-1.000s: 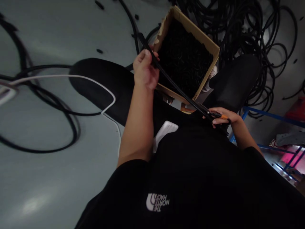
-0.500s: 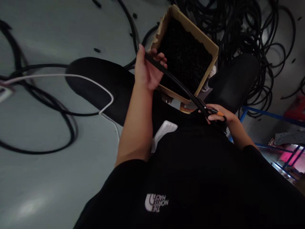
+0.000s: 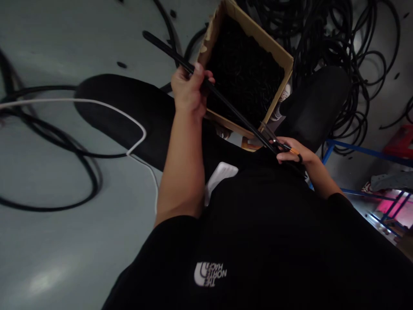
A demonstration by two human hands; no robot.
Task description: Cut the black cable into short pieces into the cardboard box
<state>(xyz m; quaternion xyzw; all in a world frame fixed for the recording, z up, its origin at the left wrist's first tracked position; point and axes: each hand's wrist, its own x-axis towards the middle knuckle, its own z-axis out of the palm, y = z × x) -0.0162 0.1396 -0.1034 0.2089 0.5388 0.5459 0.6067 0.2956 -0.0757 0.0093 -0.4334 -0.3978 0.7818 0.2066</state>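
Note:
My left hand (image 3: 190, 88) is closed round a long black ribbed tube (image 3: 234, 111) above the near-left side of a cardboard box. The tube's free end sticks out past my fingers to the upper left, over the floor. From there it slants down to my right hand (image 3: 295, 150), where its lower part is lost against dark clothing. My right hand is closed on scissors (image 3: 291, 150) with orange and black handles. Their blades point up and left and lie right beside the tube; whether they touch it I cannot tell. The cardboard box (image 3: 270, 48) holds many small black pieces.
Tangled black tubing (image 3: 343, 51) lies at the upper right, with more loops (image 3: 93, 172) on the left floor. A white cable (image 3: 116, 111) crosses my left leg. A white object (image 3: 222, 172) rests at my lap. A blue frame (image 3: 364, 153) stands at right.
My left hand has gone from a loose, opened hold to a closed grip, lower along the tube, so its end now extends beyond the fingers. The scissor blades now show more apart from the tube.

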